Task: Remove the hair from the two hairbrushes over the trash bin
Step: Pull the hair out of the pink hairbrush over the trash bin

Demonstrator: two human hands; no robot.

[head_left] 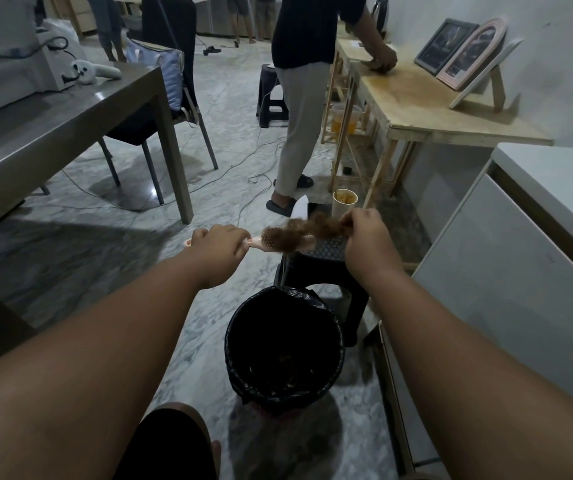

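Note:
My left hand [217, 244] grips the handle of a pink hairbrush [267, 241], held level in front of me. A clump of brown hair [307, 227] stretches from the brush head to my right hand [364, 233], whose fingers pinch its right end. Both hands are above and a little beyond the trash bin [243, 341], a round bin lined with a black bag, standing on the floor below. Some debris lies at its bottom. A second hairbrush is not something I can make out.
A black plastic stool [326, 271] stands just behind the bin. A grey table [70, 112] is on the left, a white cabinet [520, 265] on the right, a wooden table [434, 112] further back. A person [299, 98] stands ahead; cables lie across the marble floor.

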